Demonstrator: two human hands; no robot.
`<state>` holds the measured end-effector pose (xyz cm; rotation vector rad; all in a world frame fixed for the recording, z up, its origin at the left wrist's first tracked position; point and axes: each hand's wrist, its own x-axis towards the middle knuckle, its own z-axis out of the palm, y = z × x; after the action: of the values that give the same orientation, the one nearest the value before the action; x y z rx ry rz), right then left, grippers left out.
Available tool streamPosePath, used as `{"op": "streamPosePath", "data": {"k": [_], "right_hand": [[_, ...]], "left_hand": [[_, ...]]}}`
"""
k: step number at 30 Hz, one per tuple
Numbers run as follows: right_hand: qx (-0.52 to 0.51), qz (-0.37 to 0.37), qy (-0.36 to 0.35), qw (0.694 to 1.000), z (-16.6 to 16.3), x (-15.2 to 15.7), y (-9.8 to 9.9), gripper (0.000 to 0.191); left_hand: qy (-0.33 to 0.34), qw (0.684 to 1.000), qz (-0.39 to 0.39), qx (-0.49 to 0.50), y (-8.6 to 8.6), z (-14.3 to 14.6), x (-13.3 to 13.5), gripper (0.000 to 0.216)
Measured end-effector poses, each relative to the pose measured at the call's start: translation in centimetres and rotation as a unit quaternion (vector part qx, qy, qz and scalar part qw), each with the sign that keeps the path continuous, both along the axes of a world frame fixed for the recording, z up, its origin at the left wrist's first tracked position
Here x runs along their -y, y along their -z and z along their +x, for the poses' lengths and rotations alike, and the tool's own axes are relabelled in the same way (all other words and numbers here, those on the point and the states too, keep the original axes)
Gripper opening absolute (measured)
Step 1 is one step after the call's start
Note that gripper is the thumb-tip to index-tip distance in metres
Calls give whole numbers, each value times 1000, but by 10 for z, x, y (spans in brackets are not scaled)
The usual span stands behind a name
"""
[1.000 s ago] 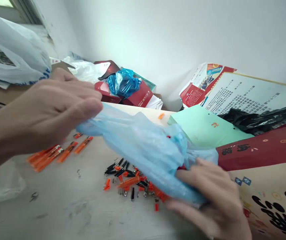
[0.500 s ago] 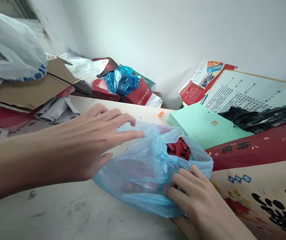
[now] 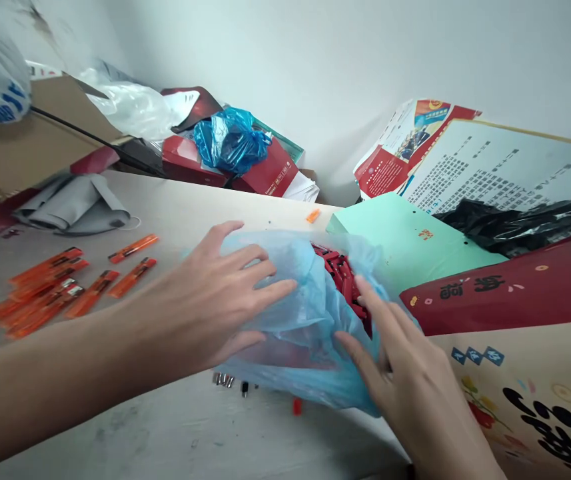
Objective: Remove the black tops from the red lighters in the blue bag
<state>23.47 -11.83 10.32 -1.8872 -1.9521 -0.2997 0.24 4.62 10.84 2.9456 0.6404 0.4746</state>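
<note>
A thin light-blue plastic bag (image 3: 285, 333) lies on the table in front of me, its mouth open toward the right. Many small dark-red pieces (image 3: 342, 273) show inside; their kind is unclear. My left hand (image 3: 235, 287) is spread over the bag's left side, fingers apart and holding nothing. At the mouth, my right hand (image 3: 395, 353) has thumb and index finger apart, with the index fingertip by the red pieces and the thumb against the plastic. Its other fingers are partly hidden.
Several orange, lighter-like sticks (image 3: 90, 293) lie at left near a folded grey cloth (image 3: 78, 203). Small metal bits (image 3: 224, 380) and a red piece (image 3: 297, 406) sit before the bag. Right are a mint-green box (image 3: 390, 243) and a red-and-cream printed box (image 3: 515, 353).
My right hand has gone from gripping the bag's near edge to spread fingers at its mouth. The bag has shifted, and the view shifted too, bringing orange sticks and metal bits into sight.
</note>
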Motion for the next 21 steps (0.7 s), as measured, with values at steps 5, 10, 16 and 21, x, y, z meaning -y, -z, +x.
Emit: {"op": "streamPosePath", "data": {"k": [5,10,16,21], "right_hand": [[-9,56,109,992,26,-2,5,74],[-7,5,105,994,29,-8,14,37],[-14,68,142,988,30,-34,16,46],[1,138,208,968,51,-44,13,82]], "left_hand": [[69,994,41,-75,7,-7,-8,54],[59,995,57,-53,16,-3,-3,38],[-114,993,-6,30,37,6,-26,103],[-204,946,-244,-58,39,12,-57,106]]}}
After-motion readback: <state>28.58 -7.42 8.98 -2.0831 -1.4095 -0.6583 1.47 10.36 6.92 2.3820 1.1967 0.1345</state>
